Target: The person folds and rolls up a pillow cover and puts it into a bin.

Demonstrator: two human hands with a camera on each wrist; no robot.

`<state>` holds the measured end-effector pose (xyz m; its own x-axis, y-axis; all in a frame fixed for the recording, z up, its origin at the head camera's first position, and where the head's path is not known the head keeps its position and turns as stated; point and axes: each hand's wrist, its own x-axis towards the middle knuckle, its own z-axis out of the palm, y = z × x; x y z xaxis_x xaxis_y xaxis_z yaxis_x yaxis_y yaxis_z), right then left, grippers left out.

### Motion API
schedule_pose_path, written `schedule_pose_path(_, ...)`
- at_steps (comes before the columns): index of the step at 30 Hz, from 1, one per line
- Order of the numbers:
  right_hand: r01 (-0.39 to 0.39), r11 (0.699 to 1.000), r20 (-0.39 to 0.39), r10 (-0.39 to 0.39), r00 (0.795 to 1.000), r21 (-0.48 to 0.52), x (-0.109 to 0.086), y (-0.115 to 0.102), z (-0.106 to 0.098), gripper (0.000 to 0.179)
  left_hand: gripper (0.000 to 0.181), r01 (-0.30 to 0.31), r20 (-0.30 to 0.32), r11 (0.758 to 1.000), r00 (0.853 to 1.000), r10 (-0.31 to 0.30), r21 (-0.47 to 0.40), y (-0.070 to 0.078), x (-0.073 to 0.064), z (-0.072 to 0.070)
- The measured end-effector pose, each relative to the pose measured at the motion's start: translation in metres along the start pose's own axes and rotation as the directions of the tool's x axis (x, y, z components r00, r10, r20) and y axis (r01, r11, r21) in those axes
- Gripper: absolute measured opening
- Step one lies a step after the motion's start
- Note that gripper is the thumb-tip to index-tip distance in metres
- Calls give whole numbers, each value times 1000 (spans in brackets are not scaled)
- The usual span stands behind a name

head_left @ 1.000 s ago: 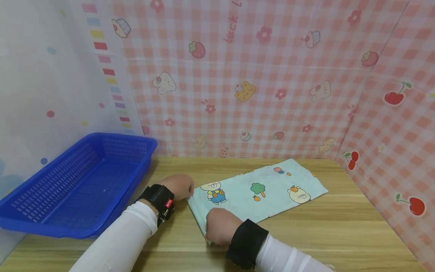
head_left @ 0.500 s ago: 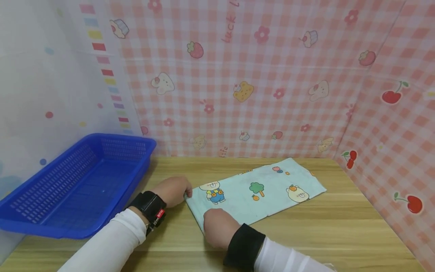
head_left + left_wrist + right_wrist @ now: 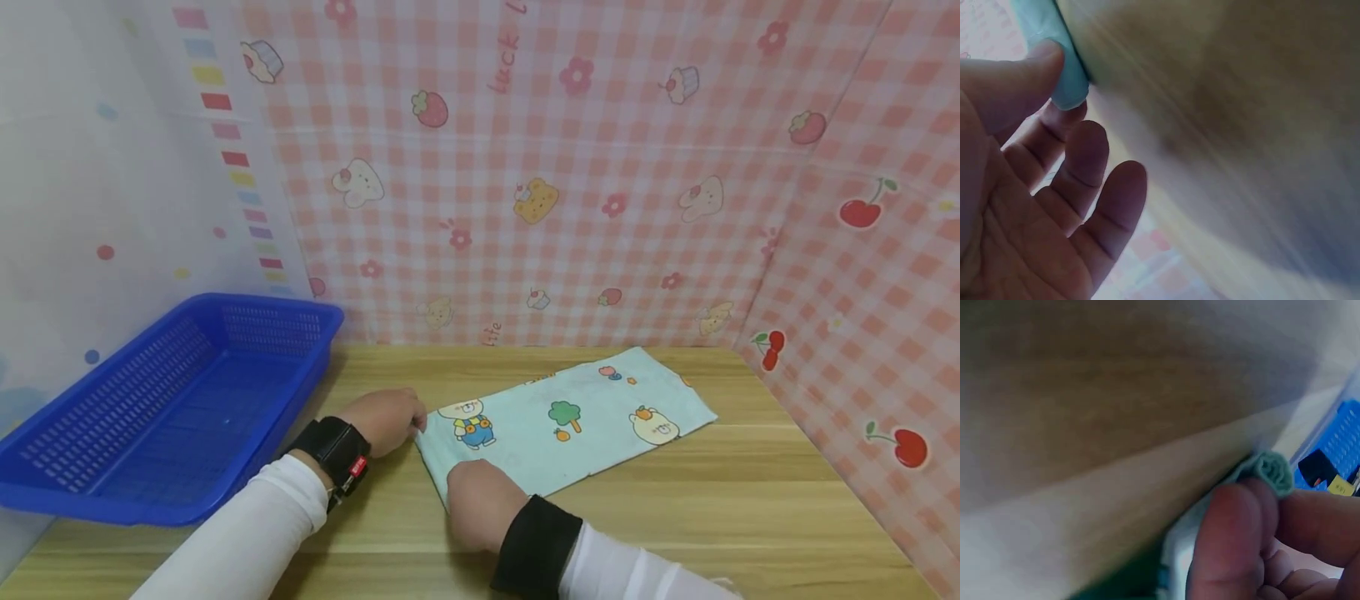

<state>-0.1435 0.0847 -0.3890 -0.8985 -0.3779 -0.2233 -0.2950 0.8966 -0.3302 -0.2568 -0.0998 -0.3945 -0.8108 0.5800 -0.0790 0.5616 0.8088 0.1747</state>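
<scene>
A light-blue cloth (image 3: 525,454) with cartoon bears and a tree lies as a long strip on the table, slanting up to the right. Its left end is rolled up; the coiled end of the roll (image 3: 1277,470) shows in the right wrist view. My left hand (image 3: 384,421) pinches the far end of that roll (image 3: 1071,84) between thumb and index finger, the other fingers loosely bent. At the near end, my right hand (image 3: 483,504) pinches the roll between thumb and finger. From the head view, the right hand hides the cloth's near left corner.
A blue plastic basket (image 3: 300,392) with slotted sides stands at the left with nothing in it. The wood-grain table (image 3: 675,517) meets a pink checked cloth wall (image 3: 480,275) at the back and another at the right.
Both hands have shifted only slightly, a little to the left. The cloth's near left corner, visible below the right hand earlier, has drawn up into that hand. The strip otherwise lies the same.
</scene>
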Motion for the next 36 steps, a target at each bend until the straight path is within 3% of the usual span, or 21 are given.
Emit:
schedule_pose_path(4,-52,992,52,46,998,117,5,11,-6,12,12,10,58,1000,998,-9,-9,0,7,-3)
schedule_pose_path(7,-57,987,70,47,996,150,6,16,-8,18,19,7,76,1000,997,-6,-9,0,15,-3)
schedule_pose_path(15,-71,974,111,48,993,214,7,23,-10,22,18,-4,2,1000,1000,4,-24,8,21,-5)
schedule_pose_path(19,-43,985,57,34,998,166,4,19,-8,19,17,-15,-51,999,999,13,-34,10,16,-4)
schedule_pose_path(27,25,996,-25,-27,999,-85,-4,3,0,15,14,-83,-126,997,989,83,0,6,1,4)
schedule_pose_path(30,6,997,-31,-9,999,-78,-5,1,0,15,14,-98,-138,995,986,97,-1,4,0,5)
schedule_pose_path(36,-7,999,-27,6,1000,-49,-4,1,1,14,7,-60,-115,998,992,60,3,4,2,7)
